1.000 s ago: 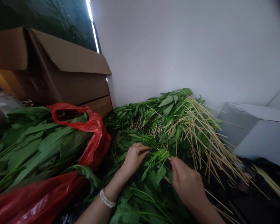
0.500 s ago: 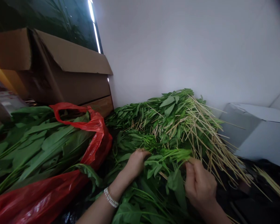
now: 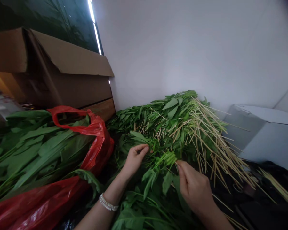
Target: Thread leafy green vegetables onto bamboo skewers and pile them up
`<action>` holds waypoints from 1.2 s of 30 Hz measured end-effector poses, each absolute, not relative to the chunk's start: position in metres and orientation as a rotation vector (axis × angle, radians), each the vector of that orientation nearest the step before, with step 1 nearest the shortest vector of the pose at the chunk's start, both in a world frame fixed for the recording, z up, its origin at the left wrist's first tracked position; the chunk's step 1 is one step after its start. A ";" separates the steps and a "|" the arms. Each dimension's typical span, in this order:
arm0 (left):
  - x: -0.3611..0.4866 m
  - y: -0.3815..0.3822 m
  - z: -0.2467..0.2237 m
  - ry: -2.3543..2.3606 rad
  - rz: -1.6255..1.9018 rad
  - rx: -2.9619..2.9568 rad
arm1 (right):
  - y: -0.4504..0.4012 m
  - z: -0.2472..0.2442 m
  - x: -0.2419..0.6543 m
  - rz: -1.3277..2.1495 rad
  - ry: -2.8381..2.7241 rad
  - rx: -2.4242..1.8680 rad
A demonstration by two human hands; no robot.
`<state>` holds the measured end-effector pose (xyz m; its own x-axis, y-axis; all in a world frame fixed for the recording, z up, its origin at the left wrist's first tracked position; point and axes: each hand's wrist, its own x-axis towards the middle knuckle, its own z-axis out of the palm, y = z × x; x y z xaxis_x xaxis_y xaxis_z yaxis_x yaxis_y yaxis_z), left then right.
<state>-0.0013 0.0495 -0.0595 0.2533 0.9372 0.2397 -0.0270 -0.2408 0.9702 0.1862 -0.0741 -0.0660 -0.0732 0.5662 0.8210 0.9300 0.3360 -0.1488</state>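
Note:
My right hand (image 3: 194,185) is closed in a pinch on a thin bamboo skewer (image 3: 177,163). A small bunch of leafy greens (image 3: 166,159), its pale green stems side by side, sits on the skewer at my fingertips, leaves hanging down. To the left, my left hand (image 3: 135,159), with a beaded bracelet (image 3: 108,203) at the wrist, has thumb and forefinger closed at the stem end of a leafy sprig (image 3: 139,136). Below both hands lie more loose green leaves (image 3: 139,207). The far part of the skewer is hidden by my right hand.
Behind my hands, a heap of skewered greens (image 3: 170,108) with many bamboo sticks (image 3: 211,137) lies against the white wall (image 3: 182,48). A red plastic bag (image 3: 102,140) of leaves stands left, a cardboard box (image 3: 74,86) behind it. A white box (image 3: 273,137) is at right.
My right hand has moved left with the skewered greens. My left hand has shifted slightly up and left, and a leafy sprig now shows at its fingertips.

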 end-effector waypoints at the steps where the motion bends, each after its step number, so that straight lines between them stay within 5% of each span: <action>1: 0.000 0.048 -0.059 0.860 1.147 1.415 | -0.073 -0.068 0.185 -0.541 -1.774 -1.354; 36: 0.007 0.034 -0.055 0.673 0.962 1.221 | -0.071 -0.077 0.177 -0.449 -1.842 -1.495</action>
<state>0.0070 0.0340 -0.0551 0.4610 0.8850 0.0652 -0.2424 0.0549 0.9686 0.1770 -0.0709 -0.0768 -0.0774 0.7020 0.7080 0.9489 0.2698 -0.1638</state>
